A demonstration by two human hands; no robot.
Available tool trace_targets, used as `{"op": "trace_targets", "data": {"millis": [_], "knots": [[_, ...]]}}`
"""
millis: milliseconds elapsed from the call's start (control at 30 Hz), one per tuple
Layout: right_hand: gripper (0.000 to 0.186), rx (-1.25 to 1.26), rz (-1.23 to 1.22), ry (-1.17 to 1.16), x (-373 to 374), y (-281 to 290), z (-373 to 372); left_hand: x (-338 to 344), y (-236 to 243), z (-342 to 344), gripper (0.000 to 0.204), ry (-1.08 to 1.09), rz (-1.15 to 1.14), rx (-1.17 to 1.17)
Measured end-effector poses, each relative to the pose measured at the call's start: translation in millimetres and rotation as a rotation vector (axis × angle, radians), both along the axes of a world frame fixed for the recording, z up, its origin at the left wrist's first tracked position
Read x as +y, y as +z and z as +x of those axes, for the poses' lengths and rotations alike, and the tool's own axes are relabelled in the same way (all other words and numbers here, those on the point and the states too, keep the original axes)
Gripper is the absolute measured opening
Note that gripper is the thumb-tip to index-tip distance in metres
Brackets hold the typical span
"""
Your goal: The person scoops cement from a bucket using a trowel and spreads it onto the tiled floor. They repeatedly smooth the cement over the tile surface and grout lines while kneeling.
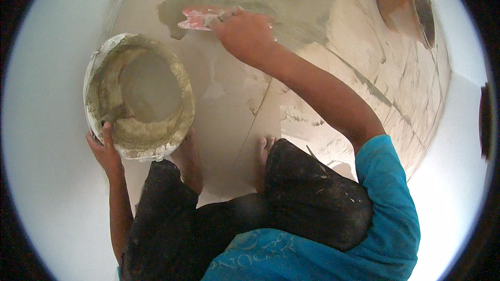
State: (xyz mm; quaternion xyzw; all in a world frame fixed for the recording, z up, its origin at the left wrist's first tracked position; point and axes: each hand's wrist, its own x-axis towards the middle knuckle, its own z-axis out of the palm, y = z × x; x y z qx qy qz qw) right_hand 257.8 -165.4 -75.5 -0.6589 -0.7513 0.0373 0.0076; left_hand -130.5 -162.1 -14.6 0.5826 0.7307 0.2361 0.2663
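My right hand (242, 34) is closed around a red, paste-smeared float (197, 18). The float is against the floor, at the left part of a wet grey-green patch of grout-like paste (302, 0). At the near left, my left hand (105, 148) grips the rim of a white bucket (179, 80), with the thumb over the edge and the fingers outside. Thin grey liquid paste (151, 86) fills the bucket's bottom, and its inner wall is caked. By my thumb a small, paste-covered dark thing (115, 114) lies inside; I cannot make out what it is.
Large beige floor tiles (234, 93) with dark joints and dried smears spread around me. A brown bucket (401, 10) lies tilted at the far right. White walls (52, 99) rise at left and right. My bare feet (264, 148) are on the tiles near the white bucket.
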Motion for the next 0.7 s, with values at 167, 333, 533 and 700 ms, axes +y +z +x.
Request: {"op": "trace_targets", "data": {"millis": [167, 333, 533, 700], "knots": [[0.037, 0.025, -0.052, 0.067, -75, 27, 36, -3, -4, -7, 0.063, 0.005, -0.02, 0.012], [0.049, 0.196, -0.177, 0.291, -231, 7, 56, -3, -1, 5, 0.063, 0.021, -0.014, 0.001], [0.053, 0.224, -0.203, 0.08, -215, -17, 26, -2, -1, 4, 0.063, -0.008, 0.017, -0.025], [0.042, 0.112, -0.054, -0.053, -168, -32, 24, -2, -2, 9, 0.06, 0.005, 0.028, -0.041]]}}
